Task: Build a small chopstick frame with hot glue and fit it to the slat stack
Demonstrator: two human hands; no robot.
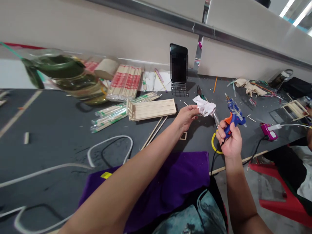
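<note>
My right hand (231,139) is wrapped around the handle of a blue glue gun (234,113) with an orange trigger, its front end tilted up above the table. In the fingers of my left hand (187,116) is a crumpled white paper (205,106), pinched at its left edge. Scissors with a yellow handle (214,143) lie under and beside the glue gun, partly covered by my right hand. Left of my left hand rests a small frame built of wooden sticks (152,109). A tiny wooden rectangle (183,136) sits below my left wrist.
A phone (178,63) stands on a wire holder behind my hands. Packed chopsticks (125,79) and a blurred green plant in a glass vessel (73,78) are at the left. A white cable (109,138) loops across the table. Near a magenta plug adapter (268,131), a co-worker sits at right.
</note>
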